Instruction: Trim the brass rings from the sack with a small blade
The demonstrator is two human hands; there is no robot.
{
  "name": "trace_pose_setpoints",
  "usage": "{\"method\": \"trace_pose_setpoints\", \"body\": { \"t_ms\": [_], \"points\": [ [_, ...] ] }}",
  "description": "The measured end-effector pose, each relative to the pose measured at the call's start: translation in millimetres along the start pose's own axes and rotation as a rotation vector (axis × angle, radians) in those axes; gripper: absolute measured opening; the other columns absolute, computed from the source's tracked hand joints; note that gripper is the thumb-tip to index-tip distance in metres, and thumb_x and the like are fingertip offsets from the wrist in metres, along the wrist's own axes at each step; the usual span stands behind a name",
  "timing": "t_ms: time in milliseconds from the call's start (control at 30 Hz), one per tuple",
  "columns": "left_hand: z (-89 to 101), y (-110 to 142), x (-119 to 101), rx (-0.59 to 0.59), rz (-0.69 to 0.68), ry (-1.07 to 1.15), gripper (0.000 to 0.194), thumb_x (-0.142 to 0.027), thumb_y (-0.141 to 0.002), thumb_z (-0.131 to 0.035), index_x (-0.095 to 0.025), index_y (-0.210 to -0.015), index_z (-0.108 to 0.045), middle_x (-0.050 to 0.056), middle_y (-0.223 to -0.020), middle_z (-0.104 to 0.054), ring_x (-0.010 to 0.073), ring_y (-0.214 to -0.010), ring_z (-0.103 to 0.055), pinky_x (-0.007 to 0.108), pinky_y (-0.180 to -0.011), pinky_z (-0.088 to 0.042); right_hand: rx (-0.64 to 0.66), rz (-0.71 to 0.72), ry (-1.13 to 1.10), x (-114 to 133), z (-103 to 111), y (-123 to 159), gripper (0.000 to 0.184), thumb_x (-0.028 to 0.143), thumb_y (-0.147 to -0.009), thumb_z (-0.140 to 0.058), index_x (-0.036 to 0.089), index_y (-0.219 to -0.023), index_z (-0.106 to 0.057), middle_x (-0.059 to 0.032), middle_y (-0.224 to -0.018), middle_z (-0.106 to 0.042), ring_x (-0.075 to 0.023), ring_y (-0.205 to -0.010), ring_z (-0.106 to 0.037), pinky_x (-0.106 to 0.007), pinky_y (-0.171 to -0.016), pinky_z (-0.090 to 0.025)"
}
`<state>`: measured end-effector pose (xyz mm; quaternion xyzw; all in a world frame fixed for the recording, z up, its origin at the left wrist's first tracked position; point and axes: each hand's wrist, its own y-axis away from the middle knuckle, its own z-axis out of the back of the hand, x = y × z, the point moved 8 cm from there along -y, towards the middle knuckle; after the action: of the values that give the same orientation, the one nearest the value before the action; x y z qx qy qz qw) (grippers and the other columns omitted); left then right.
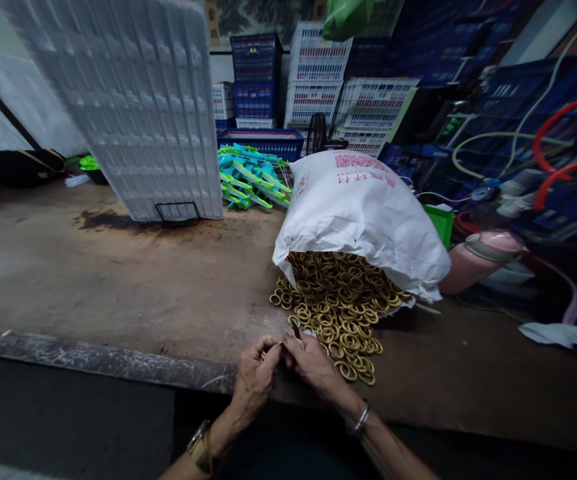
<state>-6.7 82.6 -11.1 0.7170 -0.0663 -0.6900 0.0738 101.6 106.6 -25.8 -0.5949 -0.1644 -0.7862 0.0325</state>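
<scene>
My left hand (255, 377) is closed near the table's front edge, with a gold-coloured ring (262, 357) showing between its fingers. Close against its fingertips, my right hand (315, 363) is closed around a slim tool with a dark, narrow end (295, 329); its exact kind is hard to make out. Just beyond both hands lies a loose pile of gold-coloured rings (348, 327). They spill from the open mouth of a white woven sack (363, 207) lying on its side, red print on top. What happens at the fingertips is partly hidden.
The brown tabletop (168, 287) carries a tall, ribbed translucent panel (168, 127) standing at the left. Behind are green and blue plastic parts (251, 177) and stacked crates (318, 60). A pink bottle (485, 257) and red hoses (561, 160) are at the right.
</scene>
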Motion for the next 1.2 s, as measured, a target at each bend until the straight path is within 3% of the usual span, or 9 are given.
{"method": "trace_pose_setpoints", "body": {
  "t_ms": [200,333,500,667,833,1200],
  "points": [
    [-10.9,5,16,0.131,0.227,0.137,0.025,-0.042,-0.073,-0.055,-0.017,-0.069,-0.05,-0.006,-0.054,-0.047,0.0046,-0.038,-0.036,0.016,-0.035,-0.026,-0.047,0.036,0.012,12,4,5,0.022,0.038,-0.078,-0.046,0.018,-0.068,-0.049,0.005,-0.054,-0.048,-0.0092,-0.052,-0.043,-0.02,-0.05,-0.034],
    [-11.7,7,19,0.149,0.235,0.184,0.024,-0.04,-0.075,-0.054,-0.017,-0.07,-0.048,-0.005,-0.057,-0.048,0.0034,-0.04,-0.037,0.014,-0.035,-0.026,-0.054,0.088,0.057,23,6,9,0.022,0.036,-0.078,-0.046,0.018,-0.068,-0.051,0.0036,-0.057,-0.052,-0.0102,-0.056,-0.046,-0.021,-0.055,-0.037],
    [-11.8,9,20,0.161,0.231,0.233,0.025,-0.04,-0.078,-0.052,-0.017,-0.069,-0.047,-0.006,-0.057,-0.046,0.0027,-0.04,-0.036,0.013,-0.036,-0.024,-0.059,0.075,0.04,16,8,5,0.022,0.033,-0.08,-0.041,0.017,-0.069,-0.053,0.0035,-0.055,-0.051,-0.0102,-0.053,-0.046,-0.021,-0.052,-0.036],
    [-9.5,9,18,0.15,0.199,0.25,0.026,-0.041,-0.079,-0.051,-0.017,-0.07,-0.046,-0.006,-0.058,-0.046,0.0026,-0.04,-0.035,0.013,-0.036,-0.025,-0.111,0.161,0.38,17,13,10,0.02,0.024,-0.081,-0.037,0.019,-0.074,-0.055,0.0014,-0.06,-0.053,-0.0121,-0.057,-0.048,-0.022,-0.056,-0.033],
    [-7.2,7,14,0.11,0.175,0.223,0.026,-0.043,-0.077,-0.051,-0.018,-0.074,-0.045,-0.007,-0.057,-0.047,0.0031,-0.04,-0.036,0.013,-0.036,-0.024,-0.047,0.225,0.702,18,-2,19,0.026,0.005,-0.066,-0.039,0.02,-0.079,-0.056,-0.0001,-0.068,-0.058,-0.013,-0.062,-0.05,-0.023,-0.057,-0.028],
    [-2.7,14,10,0.088,0.16,0.144,0.029,-0.045,-0.075,-0.052,-0.018,-0.069,-0.044,-0.007,-0.054,-0.046,0.0031,-0.038,-0.036,0.014,-0.035,-0.026,-0.027,0.168,0.958,14,-4,17,0.029,0.006,-0.07,-0.038,0.017,-0.093,-0.053,-0.0042,-0.074,-0.062,-0.0162,-0.067,-0.054,-0.025,-0.058,-0.027]
  ]
}}
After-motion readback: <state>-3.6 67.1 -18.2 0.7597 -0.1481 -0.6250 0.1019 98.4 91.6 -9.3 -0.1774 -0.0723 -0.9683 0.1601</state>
